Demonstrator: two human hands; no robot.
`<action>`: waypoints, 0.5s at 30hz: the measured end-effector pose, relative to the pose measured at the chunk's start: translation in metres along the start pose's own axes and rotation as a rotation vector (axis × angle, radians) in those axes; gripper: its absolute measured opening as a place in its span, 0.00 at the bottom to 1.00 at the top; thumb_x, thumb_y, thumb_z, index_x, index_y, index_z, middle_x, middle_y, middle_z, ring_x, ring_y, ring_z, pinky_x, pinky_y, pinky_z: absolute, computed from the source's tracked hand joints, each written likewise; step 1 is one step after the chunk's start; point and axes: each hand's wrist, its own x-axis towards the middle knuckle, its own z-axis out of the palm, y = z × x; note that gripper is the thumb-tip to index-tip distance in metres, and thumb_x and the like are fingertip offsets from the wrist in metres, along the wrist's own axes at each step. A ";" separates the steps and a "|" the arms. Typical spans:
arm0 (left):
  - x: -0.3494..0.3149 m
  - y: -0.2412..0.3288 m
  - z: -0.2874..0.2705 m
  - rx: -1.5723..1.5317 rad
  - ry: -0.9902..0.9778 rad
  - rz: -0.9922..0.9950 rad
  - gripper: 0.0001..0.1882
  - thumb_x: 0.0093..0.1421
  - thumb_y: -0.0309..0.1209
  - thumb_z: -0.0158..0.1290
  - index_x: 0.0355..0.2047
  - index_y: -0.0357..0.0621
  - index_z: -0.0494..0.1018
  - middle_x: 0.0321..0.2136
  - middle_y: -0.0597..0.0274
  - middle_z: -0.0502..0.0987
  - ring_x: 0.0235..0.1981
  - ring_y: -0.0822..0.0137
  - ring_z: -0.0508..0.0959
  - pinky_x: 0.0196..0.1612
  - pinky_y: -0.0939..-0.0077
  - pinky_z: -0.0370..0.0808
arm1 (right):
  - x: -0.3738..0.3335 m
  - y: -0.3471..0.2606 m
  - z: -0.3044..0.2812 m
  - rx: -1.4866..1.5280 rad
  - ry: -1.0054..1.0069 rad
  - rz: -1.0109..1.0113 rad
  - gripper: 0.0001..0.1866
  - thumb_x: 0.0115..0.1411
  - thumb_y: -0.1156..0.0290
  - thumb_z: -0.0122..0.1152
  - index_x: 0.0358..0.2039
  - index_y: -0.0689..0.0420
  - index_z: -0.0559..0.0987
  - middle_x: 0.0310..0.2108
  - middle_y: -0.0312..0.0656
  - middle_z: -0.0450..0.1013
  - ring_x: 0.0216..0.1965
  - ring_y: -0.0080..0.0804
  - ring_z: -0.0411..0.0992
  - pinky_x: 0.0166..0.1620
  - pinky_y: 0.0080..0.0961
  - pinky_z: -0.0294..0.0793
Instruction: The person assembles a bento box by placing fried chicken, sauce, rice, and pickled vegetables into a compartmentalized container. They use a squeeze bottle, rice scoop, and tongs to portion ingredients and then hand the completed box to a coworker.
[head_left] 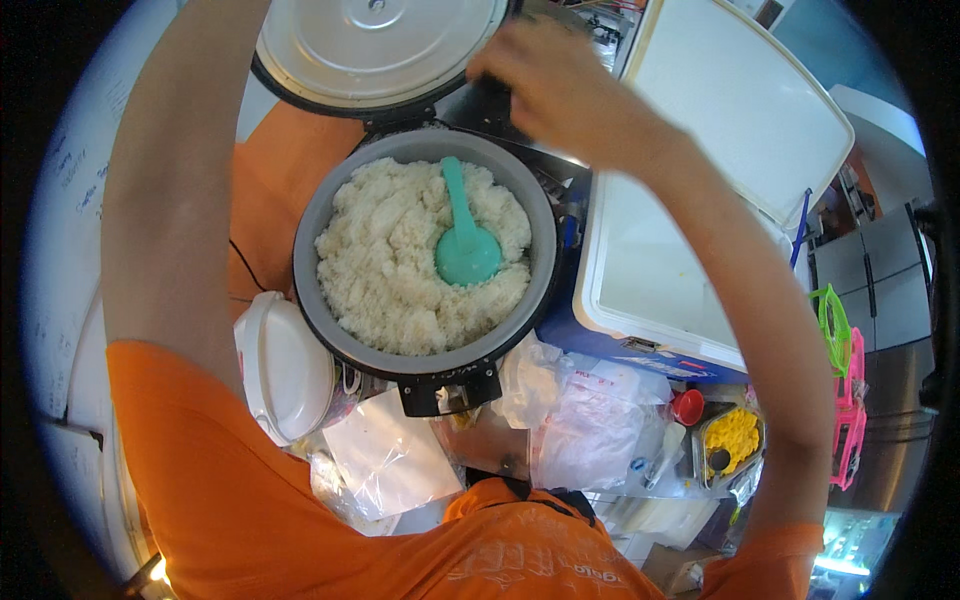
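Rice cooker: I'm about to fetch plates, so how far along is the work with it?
Looks done: the rice cooker is full of white cooked rice and its lid is swung up. In hand: the right hand is up by the lid's edge; the left hand is out of view above. Left: the teal rice paddle rests in the rice, gripped by neither hand, and no scooped rice shows.
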 end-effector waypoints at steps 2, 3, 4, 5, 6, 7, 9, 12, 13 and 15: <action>-0.001 0.001 0.010 0.009 0.029 -0.024 0.52 0.56 0.73 0.42 0.64 0.41 0.61 0.62 0.40 0.63 0.64 0.37 0.59 0.64 0.38 0.55 | -0.023 -0.009 0.028 0.088 -0.148 0.024 0.23 0.57 0.72 0.61 0.55 0.48 0.75 0.54 0.39 0.69 0.57 0.38 0.66 0.55 0.43 0.66; -0.005 0.002 0.012 0.006 0.029 -0.023 0.50 0.56 0.71 0.44 0.65 0.43 0.60 0.60 0.42 0.66 0.64 0.40 0.61 0.65 0.40 0.55 | -0.031 -0.015 0.043 0.138 -0.225 0.031 0.22 0.57 0.72 0.60 0.54 0.47 0.77 0.55 0.39 0.68 0.58 0.39 0.66 0.56 0.44 0.67; -0.012 0.003 0.013 -0.012 0.055 0.012 0.49 0.57 0.70 0.46 0.64 0.43 0.61 0.58 0.43 0.68 0.62 0.41 0.64 0.64 0.42 0.57 | -0.035 -0.020 0.060 0.127 -0.237 -0.004 0.22 0.57 0.74 0.60 0.53 0.46 0.77 0.55 0.39 0.68 0.58 0.38 0.65 0.55 0.43 0.66; -0.023 0.006 0.014 -0.029 0.081 0.046 0.47 0.57 0.68 0.47 0.64 0.43 0.62 0.56 0.43 0.70 0.60 0.43 0.66 0.63 0.44 0.59 | -0.037 -0.025 0.078 0.117 -0.247 -0.041 0.22 0.56 0.76 0.59 0.52 0.46 0.77 0.55 0.39 0.68 0.58 0.38 0.65 0.55 0.42 0.66; -0.034 0.008 0.011 -0.044 0.108 0.077 0.45 0.58 0.66 0.49 0.63 0.44 0.63 0.53 0.44 0.72 0.58 0.44 0.69 0.62 0.46 0.61 | -0.038 -0.030 0.094 0.094 -0.273 -0.077 0.22 0.56 0.77 0.59 0.52 0.46 0.77 0.55 0.38 0.67 0.58 0.37 0.64 0.55 0.41 0.65; -0.048 0.012 0.004 -0.055 0.130 0.174 0.43 0.58 0.63 0.51 0.62 0.43 0.64 0.50 0.45 0.74 0.55 0.46 0.71 0.60 0.49 0.63 | -0.038 -0.032 0.108 0.086 -0.236 -0.131 0.22 0.57 0.77 0.58 0.52 0.44 0.78 0.56 0.38 0.67 0.59 0.37 0.64 0.56 0.40 0.64; -0.087 0.020 -0.013 -0.076 0.168 0.359 0.38 0.60 0.58 0.54 0.60 0.42 0.66 0.45 0.48 0.76 0.50 0.50 0.74 0.56 0.55 0.67 | -0.034 -0.036 0.131 0.045 -0.264 -0.223 0.22 0.58 0.75 0.57 0.52 0.40 0.79 0.57 0.38 0.67 0.61 0.37 0.63 0.58 0.39 0.63; -0.158 0.037 -0.046 -0.235 0.168 0.514 0.29 0.60 0.46 0.58 0.55 0.40 0.69 0.37 0.53 0.76 0.45 0.54 0.75 0.51 0.61 0.70 | -0.030 -0.038 0.145 0.032 -0.264 -0.321 0.20 0.58 0.73 0.59 0.50 0.39 0.80 0.58 0.37 0.67 0.63 0.36 0.61 0.60 0.38 0.60; -0.183 0.042 -0.054 -0.286 0.162 0.542 0.28 0.59 0.44 0.59 0.55 0.40 0.69 0.36 0.54 0.75 0.45 0.55 0.75 0.52 0.62 0.70 | -0.028 -0.039 0.146 0.060 -0.272 -0.312 0.20 0.58 0.73 0.59 0.50 0.39 0.80 0.59 0.36 0.67 0.63 0.36 0.60 0.60 0.39 0.59; -0.233 0.049 -0.069 -0.384 0.143 0.500 0.27 0.58 0.40 0.61 0.54 0.42 0.69 0.35 0.55 0.74 0.45 0.56 0.74 0.55 0.63 0.68 | -0.023 -0.041 0.143 0.120 -0.335 -0.279 0.18 0.58 0.73 0.59 0.48 0.40 0.80 0.59 0.35 0.67 0.64 0.36 0.60 0.61 0.39 0.58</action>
